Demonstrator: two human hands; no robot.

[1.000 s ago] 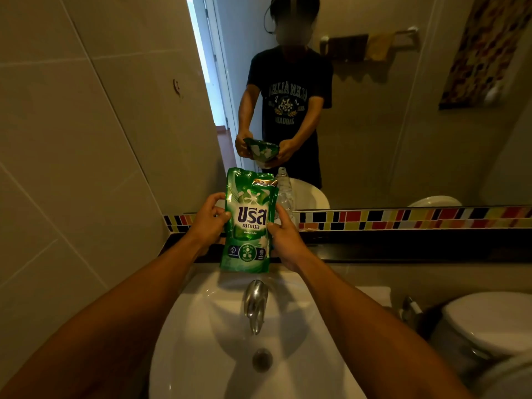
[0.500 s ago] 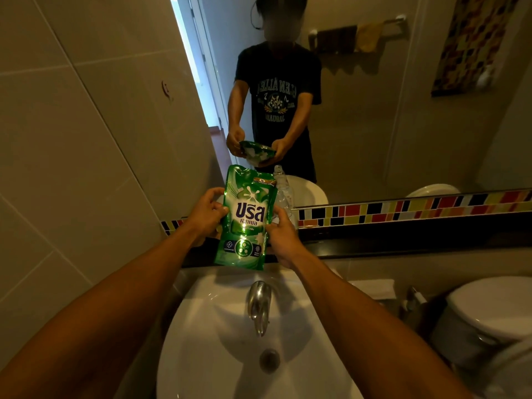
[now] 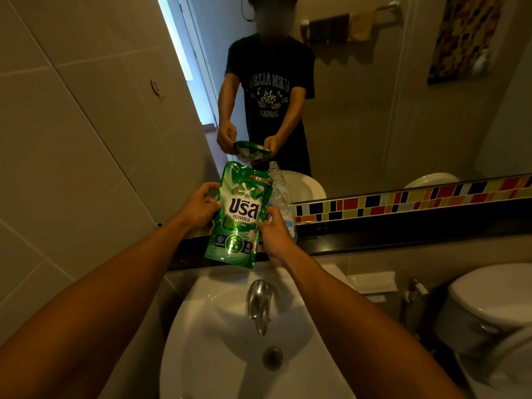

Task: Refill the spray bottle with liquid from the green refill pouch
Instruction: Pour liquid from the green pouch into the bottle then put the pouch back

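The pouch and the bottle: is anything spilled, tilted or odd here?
No spill shows. The green pouch is held nearly upright by the left hand and right hand. The clear bottle stands behind it with no spray head on. The sink looks clean.

1. I count one green refill pouch [image 3: 238,215].
2. One clear bottle [image 3: 283,208], uncapped.
3. Two hands: left hand [image 3: 198,207], right hand [image 3: 273,236].
4. One sink [image 3: 218,326], one tap [image 3: 259,303].
5. One toilet [image 3: 489,306].

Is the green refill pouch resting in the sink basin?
No, both hands, left and right, hold the green refill pouch upright above the ledge.
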